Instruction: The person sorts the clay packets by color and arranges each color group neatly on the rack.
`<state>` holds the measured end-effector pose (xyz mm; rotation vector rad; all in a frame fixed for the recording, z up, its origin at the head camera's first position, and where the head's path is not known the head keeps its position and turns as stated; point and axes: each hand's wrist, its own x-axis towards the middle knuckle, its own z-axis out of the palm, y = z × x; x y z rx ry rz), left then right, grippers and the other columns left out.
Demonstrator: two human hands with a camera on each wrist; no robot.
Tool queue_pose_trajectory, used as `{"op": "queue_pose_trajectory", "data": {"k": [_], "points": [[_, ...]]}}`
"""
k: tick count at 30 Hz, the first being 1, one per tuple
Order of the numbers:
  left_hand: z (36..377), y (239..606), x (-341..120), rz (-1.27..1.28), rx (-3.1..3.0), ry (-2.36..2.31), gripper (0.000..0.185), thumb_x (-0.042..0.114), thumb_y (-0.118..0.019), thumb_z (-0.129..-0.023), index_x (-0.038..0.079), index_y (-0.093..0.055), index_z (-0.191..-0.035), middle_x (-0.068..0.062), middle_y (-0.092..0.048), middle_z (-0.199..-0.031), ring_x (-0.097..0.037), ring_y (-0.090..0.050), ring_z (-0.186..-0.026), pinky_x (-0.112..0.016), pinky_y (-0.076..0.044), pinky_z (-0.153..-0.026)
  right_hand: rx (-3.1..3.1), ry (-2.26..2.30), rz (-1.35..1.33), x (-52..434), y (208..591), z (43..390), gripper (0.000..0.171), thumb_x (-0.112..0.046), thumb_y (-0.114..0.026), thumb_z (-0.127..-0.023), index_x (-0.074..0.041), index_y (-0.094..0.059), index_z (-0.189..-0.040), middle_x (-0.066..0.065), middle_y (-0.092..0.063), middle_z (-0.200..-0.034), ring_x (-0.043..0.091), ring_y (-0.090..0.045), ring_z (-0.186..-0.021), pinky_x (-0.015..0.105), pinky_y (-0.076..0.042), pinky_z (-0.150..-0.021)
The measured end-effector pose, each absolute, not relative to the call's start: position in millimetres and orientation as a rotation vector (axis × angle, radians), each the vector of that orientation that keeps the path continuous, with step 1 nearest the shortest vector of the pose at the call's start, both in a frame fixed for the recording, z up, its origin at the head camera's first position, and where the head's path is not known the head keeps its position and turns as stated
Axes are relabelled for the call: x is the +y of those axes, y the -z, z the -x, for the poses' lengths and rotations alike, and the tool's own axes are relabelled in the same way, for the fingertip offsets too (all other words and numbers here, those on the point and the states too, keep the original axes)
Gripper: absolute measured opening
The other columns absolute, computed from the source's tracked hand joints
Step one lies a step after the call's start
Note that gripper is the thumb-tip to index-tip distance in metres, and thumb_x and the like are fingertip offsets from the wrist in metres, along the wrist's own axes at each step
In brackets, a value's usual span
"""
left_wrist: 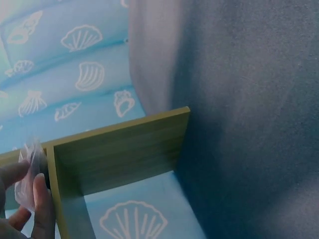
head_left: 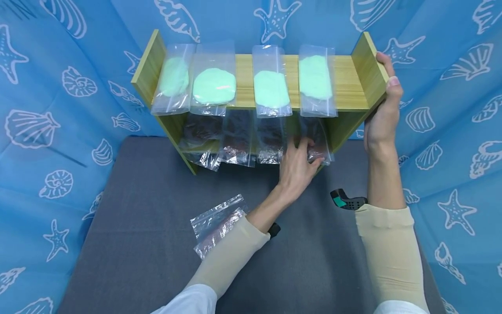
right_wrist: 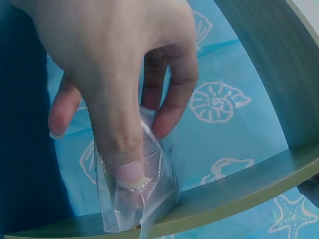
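Note:
A small wooden shelf [head_left: 345, 78] stands at the far edge of a grey mat [head_left: 137, 253]. My left hand [head_left: 310, 150] reaches into the lower level and pinches a clear bag with dark contents [head_left: 318, 140] near the right side panel. The left wrist view shows the fingers [left_wrist: 35, 199] on that bag [left_wrist: 27, 169] beside the panel [left_wrist: 119, 154]. In the right wrist view a thumb and fingers [right_wrist: 124, 149] pinch the bag [right_wrist: 139, 199] at the shelf's front edge [right_wrist: 239, 194]. My right hand [head_left: 386, 87] grips the top of the right side panel.
Several clear bags with pale green discs [head_left: 213, 85] lie across the top board and overhang its front. More dark-filled bags [head_left: 237, 137] hang from the lower level. Two empty clear bags [head_left: 217, 222] lie on the mat. Blue seashell cloth [head_left: 59, 109] surrounds everything.

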<state>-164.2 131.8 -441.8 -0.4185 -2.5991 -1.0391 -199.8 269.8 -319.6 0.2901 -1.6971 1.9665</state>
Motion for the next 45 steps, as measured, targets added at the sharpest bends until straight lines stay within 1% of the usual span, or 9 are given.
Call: {"op": "queue_pose_trajectory", "data": {"k": [2,6,8,14,20,26,33,39,45], "points": [[162,443,130,0.425,-2.608,1.003,0.046,0.038,-0.085,-0.079,0.02,-0.066,-0.118,-0.005,-0.054,-0.125,-0.018,-0.064,-0.09,-0.032,-0.053,-0.065,-1.697,-1.959,-0.298,270,320,200,0.053,-0.035,-0.031,-0.098,-0.018,-0.052,-0.143,0.015,-0.049,-0.123,0.022,-0.049,-0.097,0.031,-0.038,-0.082],[161,443,130,0.411,-2.617,0.939,0.04,0.03,-0.081,-0.083,0.023,-0.069,-0.121,-0.004,-0.056,-0.124,-0.015,-0.064,-0.081,-0.029,-0.05,-0.056,-1.698,-1.949,-0.301,270,319,202,0.053,-0.035,-0.03,-0.098,-0.018,-0.052,-0.143,0.016,-0.049,-0.122,0.022,-0.049,-0.096,0.031,-0.039,-0.08],[161,444,131,0.403,-2.606,0.956,0.038,0.024,-0.079,-0.084,0.023,-0.069,-0.121,-0.004,-0.056,-0.123,-0.016,-0.063,-0.081,-0.03,-0.05,-0.056,-1.694,-1.969,-0.287,270,318,202,0.052,-0.034,-0.029,-0.098,-0.019,-0.052,-0.142,0.015,-0.049,-0.122,0.022,-0.049,-0.095,0.03,-0.039,-0.08],[163,448,136,0.407,-2.573,1.017,0.034,0.017,-0.077,-0.086,0.02,-0.068,-0.119,-0.005,-0.057,-0.118,-0.017,-0.063,-0.079,-0.029,-0.051,-0.059,-1.699,-1.97,-0.288,270,318,200,0.053,-0.035,-0.03,-0.098,-0.017,-0.052,-0.142,0.015,-0.049,-0.123,0.022,-0.049,-0.098,0.032,-0.037,-0.083],[160,447,133,0.452,-2.551,1.047,0.042,0.018,-0.08,-0.083,0.019,-0.067,-0.123,-0.005,-0.058,-0.121,-0.015,-0.063,-0.078,-0.023,-0.048,-0.058,-1.704,-1.968,-0.285,269,319,201,0.052,-0.037,-0.031,-0.098,-0.019,-0.052,-0.143,0.014,-0.048,-0.127,0.022,-0.048,-0.103,0.034,-0.036,-0.087],[146,452,116,0.56,-2.479,1.122,0.04,0.022,-0.075,-0.089,0.018,-0.063,-0.127,-0.003,-0.056,-0.124,-0.008,-0.061,-0.075,-0.017,-0.042,-0.053,-1.695,-2.002,-0.278,268,319,200,0.052,-0.036,-0.032,-0.098,-0.019,-0.052,-0.142,0.014,-0.048,-0.127,0.022,-0.048,-0.102,0.034,-0.036,-0.087],[121,460,94,0.896,-2.358,1.282,0.032,0.019,-0.069,-0.094,0.014,-0.064,-0.125,0.002,-0.063,-0.107,-0.001,-0.059,-0.077,-0.011,-0.043,-0.063,-1.662,-2.027,-0.254,271,316,201,0.052,-0.035,-0.033,-0.096,-0.018,-0.053,-0.141,0.014,-0.047,-0.128,0.022,-0.047,-0.104,0.032,-0.037,-0.089],[103,468,75,0.991,-2.357,1.343,0.031,0.015,-0.071,-0.092,0.013,-0.065,-0.122,0.007,-0.065,-0.091,0.0,-0.06,-0.072,-0.008,-0.042,-0.062,-1.689,-2.001,-0.293,271,316,200,0.053,-0.035,-0.031,-0.096,-0.016,-0.052,-0.141,0.016,-0.048,-0.125,0.023,-0.048,-0.1,0.033,-0.037,-0.086],[89,476,55,1.04,-2.327,1.413,0.035,0.017,-0.072,-0.092,0.012,-0.063,-0.126,0.005,-0.066,-0.094,-0.003,-0.06,-0.071,-0.007,-0.042,-0.061,-1.702,-2.014,-0.26,270,315,198,0.053,-0.033,-0.028,-0.097,-0.018,-0.052,-0.141,0.014,-0.048,-0.127,0.022,-0.048,-0.101,0.032,-0.037,-0.087]]}}
